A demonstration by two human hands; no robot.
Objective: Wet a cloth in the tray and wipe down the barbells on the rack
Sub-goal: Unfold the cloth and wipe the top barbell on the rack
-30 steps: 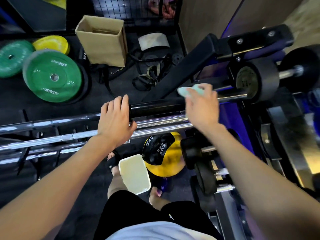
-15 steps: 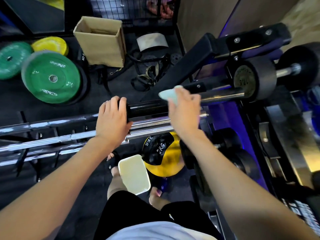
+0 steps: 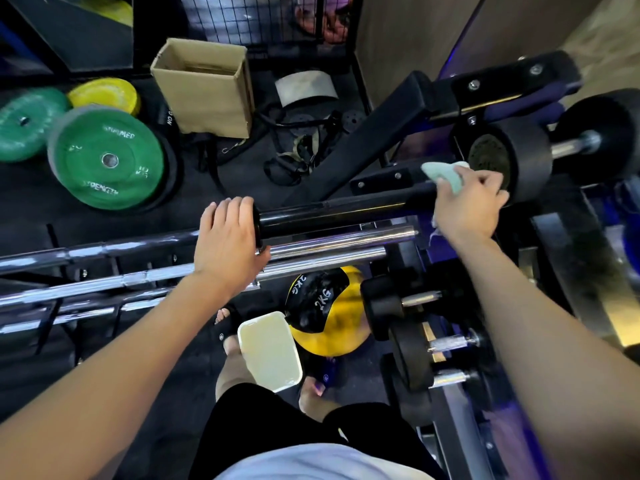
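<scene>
A black barbell sleeve (image 3: 332, 213) runs left to right across the middle, above several chrome bars (image 3: 329, 237) on the rack. My left hand (image 3: 227, 244) grips the barbell at the collar, fingers curled over the top. My right hand (image 3: 467, 206) holds a pale green cloth (image 3: 443, 174) wrapped around the far right of the sleeve, close to a black weight plate (image 3: 530, 157). A cream tray (image 3: 268, 351) sits on the floor by my feet.
Green plates (image 3: 104, 157) and a yellow plate (image 3: 104, 95) lie at the left, a cardboard box (image 3: 204, 84) behind them. A yellow and black 2 kg ball (image 3: 325, 306) sits below the bars. Dumbbells (image 3: 412, 327) rest on the right. Straps (image 3: 298, 154) are tangled on the floor.
My right hand first slid the cloth left along the sleeve, then far right to the weight plate. My left hand has kept its grip on the bar.
</scene>
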